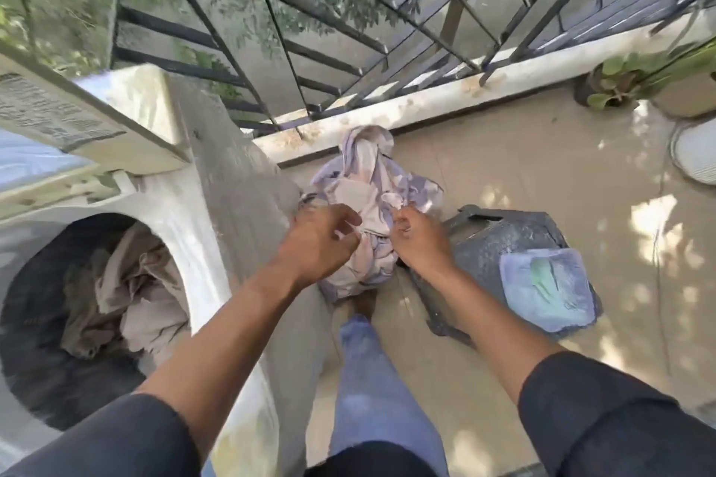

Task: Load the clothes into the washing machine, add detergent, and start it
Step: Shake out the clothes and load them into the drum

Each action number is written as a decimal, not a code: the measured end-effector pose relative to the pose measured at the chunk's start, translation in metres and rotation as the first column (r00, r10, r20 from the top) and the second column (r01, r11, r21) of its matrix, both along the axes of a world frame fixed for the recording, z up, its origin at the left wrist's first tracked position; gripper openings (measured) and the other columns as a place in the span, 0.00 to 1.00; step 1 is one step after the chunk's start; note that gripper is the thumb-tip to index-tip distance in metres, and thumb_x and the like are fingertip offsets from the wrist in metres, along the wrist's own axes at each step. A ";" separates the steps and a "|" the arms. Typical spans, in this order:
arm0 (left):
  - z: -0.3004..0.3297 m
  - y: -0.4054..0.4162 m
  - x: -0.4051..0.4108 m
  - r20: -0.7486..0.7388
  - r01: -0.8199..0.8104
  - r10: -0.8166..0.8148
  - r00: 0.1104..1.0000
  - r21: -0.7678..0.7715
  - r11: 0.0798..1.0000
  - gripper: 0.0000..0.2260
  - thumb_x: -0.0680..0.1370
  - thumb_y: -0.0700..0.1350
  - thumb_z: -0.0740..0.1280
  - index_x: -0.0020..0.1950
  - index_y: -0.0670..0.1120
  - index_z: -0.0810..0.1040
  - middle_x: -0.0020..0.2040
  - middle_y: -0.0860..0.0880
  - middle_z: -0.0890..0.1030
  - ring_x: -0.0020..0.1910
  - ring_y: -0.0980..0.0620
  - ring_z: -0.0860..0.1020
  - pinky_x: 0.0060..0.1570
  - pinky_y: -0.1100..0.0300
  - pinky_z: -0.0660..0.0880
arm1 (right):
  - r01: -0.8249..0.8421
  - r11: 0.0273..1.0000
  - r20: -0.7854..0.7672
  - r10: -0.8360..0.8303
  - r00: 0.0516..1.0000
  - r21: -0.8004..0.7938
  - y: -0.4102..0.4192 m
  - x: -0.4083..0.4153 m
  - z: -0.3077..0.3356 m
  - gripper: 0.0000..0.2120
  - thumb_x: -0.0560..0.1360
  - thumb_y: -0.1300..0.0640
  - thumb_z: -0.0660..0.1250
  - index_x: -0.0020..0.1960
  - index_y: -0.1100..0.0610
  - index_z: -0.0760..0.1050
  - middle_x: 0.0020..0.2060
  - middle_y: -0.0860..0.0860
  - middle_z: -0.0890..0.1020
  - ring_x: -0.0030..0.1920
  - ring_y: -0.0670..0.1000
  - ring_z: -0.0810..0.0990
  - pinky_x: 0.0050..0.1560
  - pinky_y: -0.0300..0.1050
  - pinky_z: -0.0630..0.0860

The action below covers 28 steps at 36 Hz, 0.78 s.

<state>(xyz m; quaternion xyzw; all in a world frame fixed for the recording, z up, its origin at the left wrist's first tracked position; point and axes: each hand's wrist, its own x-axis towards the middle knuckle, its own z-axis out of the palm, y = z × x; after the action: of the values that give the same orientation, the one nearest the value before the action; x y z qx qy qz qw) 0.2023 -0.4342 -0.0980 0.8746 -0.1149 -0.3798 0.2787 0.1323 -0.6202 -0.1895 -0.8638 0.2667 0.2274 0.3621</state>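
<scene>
The person wears dark sleeves (620,418) pushed up on both arms, blue jeans (372,379), and a ring on the right hand (420,240).

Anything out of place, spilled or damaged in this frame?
Nothing spilled or broken. Both hands, left hand and right hand, grip the lavender cloth bundle; beige clothes already lie in the washing machine drum.

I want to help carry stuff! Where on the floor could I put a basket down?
The beige tiled floor is bare between the white ledge under the railing and the grey upturned tub, short of the potted plants. It is crowded by the white washing machine, where both hands, left and right, hold the lilac cloth bundle.
</scene>
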 end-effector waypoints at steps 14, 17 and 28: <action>-0.086 -0.036 0.003 -0.080 -0.175 0.188 0.979 0.150 0.973 0.10 0.80 0.51 0.69 0.62 0.56 0.82 0.51 0.57 0.83 0.54 0.50 0.83 0.58 0.55 0.78 | -0.377 0.872 -0.211 0.323 0.923 -0.313 -0.037 0.064 -0.142 0.22 0.81 0.49 0.65 0.73 0.56 0.71 0.74 0.62 0.70 0.71 0.64 0.69 0.70 0.60 0.69; -0.092 -0.041 0.000 -0.123 -0.150 0.172 0.977 0.168 0.974 0.11 0.81 0.51 0.68 0.63 0.55 0.82 0.54 0.55 0.85 0.56 0.48 0.83 0.61 0.52 0.79 | -0.476 0.792 -0.310 0.376 0.874 -0.383 -0.040 0.077 -0.160 0.25 0.78 0.47 0.68 0.74 0.50 0.70 0.73 0.60 0.68 0.73 0.63 0.65 0.70 0.62 0.65; -0.092 -0.044 -0.007 -0.209 -0.156 0.199 0.957 0.208 0.966 0.06 0.81 0.50 0.67 0.56 0.55 0.82 0.45 0.53 0.85 0.53 0.46 0.83 0.57 0.53 0.79 | -0.233 0.955 -0.088 0.220 0.971 -0.182 -0.037 0.074 -0.146 0.08 0.76 0.49 0.73 0.52 0.51 0.86 0.57 0.56 0.82 0.63 0.63 0.75 0.63 0.57 0.73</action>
<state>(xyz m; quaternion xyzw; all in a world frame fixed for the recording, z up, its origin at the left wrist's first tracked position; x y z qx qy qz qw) 0.1949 -0.4783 -0.1901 0.8546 0.0339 -0.4601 0.2385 0.2061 -0.6568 -0.3356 -0.9113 0.1986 0.2695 0.2397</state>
